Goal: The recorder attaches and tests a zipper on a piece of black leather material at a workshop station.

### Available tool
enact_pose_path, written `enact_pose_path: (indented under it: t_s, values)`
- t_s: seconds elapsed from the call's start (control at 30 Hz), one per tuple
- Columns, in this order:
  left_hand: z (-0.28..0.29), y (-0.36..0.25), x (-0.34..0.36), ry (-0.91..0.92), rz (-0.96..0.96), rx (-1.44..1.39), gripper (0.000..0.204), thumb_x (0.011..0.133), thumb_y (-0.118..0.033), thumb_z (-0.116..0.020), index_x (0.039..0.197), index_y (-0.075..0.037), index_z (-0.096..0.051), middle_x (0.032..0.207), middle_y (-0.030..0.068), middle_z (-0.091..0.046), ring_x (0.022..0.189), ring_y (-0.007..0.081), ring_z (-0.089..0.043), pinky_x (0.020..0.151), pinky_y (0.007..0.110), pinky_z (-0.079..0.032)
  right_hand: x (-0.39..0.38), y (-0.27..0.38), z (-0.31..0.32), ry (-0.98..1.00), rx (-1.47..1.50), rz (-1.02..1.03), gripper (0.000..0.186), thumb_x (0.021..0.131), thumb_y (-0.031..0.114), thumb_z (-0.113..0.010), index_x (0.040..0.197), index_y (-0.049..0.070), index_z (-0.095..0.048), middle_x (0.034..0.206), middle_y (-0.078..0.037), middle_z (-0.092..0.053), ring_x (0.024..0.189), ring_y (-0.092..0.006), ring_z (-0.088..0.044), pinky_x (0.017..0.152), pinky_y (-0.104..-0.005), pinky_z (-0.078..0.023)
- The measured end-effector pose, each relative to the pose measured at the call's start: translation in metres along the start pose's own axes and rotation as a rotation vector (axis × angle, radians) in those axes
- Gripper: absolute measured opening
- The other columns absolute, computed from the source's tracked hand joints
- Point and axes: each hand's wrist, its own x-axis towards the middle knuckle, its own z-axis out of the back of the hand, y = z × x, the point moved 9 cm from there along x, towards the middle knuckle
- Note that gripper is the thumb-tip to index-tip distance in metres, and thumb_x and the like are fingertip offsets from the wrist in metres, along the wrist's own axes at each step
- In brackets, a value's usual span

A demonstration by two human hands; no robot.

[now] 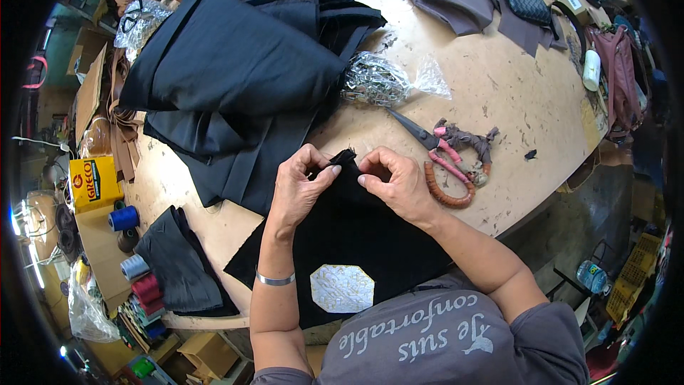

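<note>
Between my two hands is a piece of black fabric (349,232), its far edge gathered into a small fold. My left hand (303,182) pinches that fold between thumb and forefinger. From the other side, my right hand (395,178) pinches the same edge. The fabric hangs down toward my body over the table's near edge. A pale octagonal patch (342,289) with yellowish lines lies on it. Right of my right hand are large scissors (417,132) with wrapped pink and orange-brown handles. A big pile of black cloth (235,71) lies beyond my left hand.
A clear plastic bag of small metal pieces (377,78) sits beside the cloth pile. Dark fabric pieces (182,264) and thread spools (123,219) are at the left, near a yellow box (95,182). Grey-brown material (456,3) lies at the far right; a white bottle (591,70) stands there.
</note>
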Motion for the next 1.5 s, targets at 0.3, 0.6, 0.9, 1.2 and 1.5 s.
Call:
enact_pose_path:
  t_s: [0.3, 0.6, 0.9, 1.2, 1.5]
  values:
    - [0.001, -0.004, -0.003, -0.072, -0.045, -0.006, 0.016, 0.076, -0.001, -0.066, 0.079, -0.003, -0.051, 0.075, 0.0006, -0.056, 0.069, 0.0059, -0.051, 0.063, 0.020, -0.042, -0.001, 0.003, 0.000, -0.007, 0.004, 0.000, 0.013, 0.075, 0.004, -0.063, 0.086, -0.002, -0.058, 0.074, -0.008, -0.062, 0.069, -0.0118, -0.058, 0.064, -0.0259, -0.047]
    - [0.001, -0.023, -0.013, -0.123, -0.146, 0.119, 0.021, 0.075, -0.001, -0.068, 0.090, -0.001, -0.054, 0.080, 0.0038, -0.060, 0.075, 0.0102, -0.058, 0.070, 0.023, -0.046, 0.002, 0.007, -0.001, -0.025, -0.030, 0.025, 0.013, 0.079, 0.007, -0.063, 0.087, -0.003, -0.060, 0.075, -0.008, -0.062, 0.067, -0.0112, -0.057, 0.061, -0.0256, -0.047]
    - [-0.013, -0.053, -0.035, -0.142, -0.403, 0.386, 0.018, 0.071, 0.005, -0.066, 0.086, -0.003, -0.062, 0.083, 0.0095, -0.061, 0.072, 0.0222, -0.061, 0.065, 0.028, -0.049, -0.006, 0.015, 0.002, 0.010, -0.007, 0.152, 0.010, 0.076, 0.000, -0.062, 0.086, 0.000, -0.060, 0.078, -0.008, -0.060, 0.069, -0.0147, -0.057, 0.063, -0.0252, -0.045]
    - [-0.040, -0.073, -0.080, -0.171, -0.975, 0.737, 0.030, 0.062, -0.002, -0.066, 0.091, -0.008, -0.061, 0.087, 0.0052, -0.056, 0.069, 0.0174, -0.058, 0.062, 0.030, -0.045, -0.020, 0.033, 0.008, -0.021, -0.120, 0.506, 0.016, 0.072, -0.002, -0.064, 0.086, 0.003, -0.060, 0.088, -0.008, -0.059, 0.084, -0.0211, -0.058, 0.076, -0.0292, -0.046]
    - [-0.045, -0.078, -0.086, -0.186, -1.033, 0.798, 0.026, 0.062, 0.000, -0.066, 0.086, -0.009, -0.062, 0.086, 0.0050, -0.056, 0.068, 0.0164, -0.058, 0.061, 0.029, -0.044, -0.024, 0.032, 0.011, -0.050, -0.136, 0.543, 0.020, 0.075, 0.006, -0.067, 0.093, 0.004, -0.058, 0.090, -0.009, -0.059, 0.085, -0.0213, -0.058, 0.077, -0.0302, -0.046]
